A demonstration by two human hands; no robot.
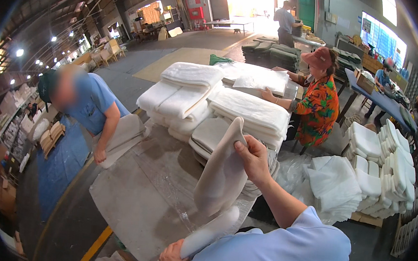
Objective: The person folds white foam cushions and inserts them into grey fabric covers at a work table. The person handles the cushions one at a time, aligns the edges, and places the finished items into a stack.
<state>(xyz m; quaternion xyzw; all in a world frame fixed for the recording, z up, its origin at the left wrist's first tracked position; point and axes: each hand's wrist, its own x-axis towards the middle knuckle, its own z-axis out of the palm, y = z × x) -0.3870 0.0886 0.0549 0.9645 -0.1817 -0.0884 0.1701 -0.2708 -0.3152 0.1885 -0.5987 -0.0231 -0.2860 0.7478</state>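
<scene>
My right hand [252,158] is raised over the table, its thumb and fingers pinching the upper edge of a light grey fabric cover [221,173]. The cover hangs down, slightly curled, with its lower end close above a white padding piece [212,232]. That padding lies along the table's near edge, against my body. At its left end my left hand [173,255] is closed round it; some of the fingers are hidden. Behind the hanging cover is a stack of grey covers [208,138], partly hidden by it.
The grey-topped table [131,188] carries tall stacks of folded white padding [180,91]. At left, a person in blue [91,99] handles a grey cover. Across the table, a person in an orange patterned shirt [316,114] touches white sheets. White pads [363,162] are piled at right.
</scene>
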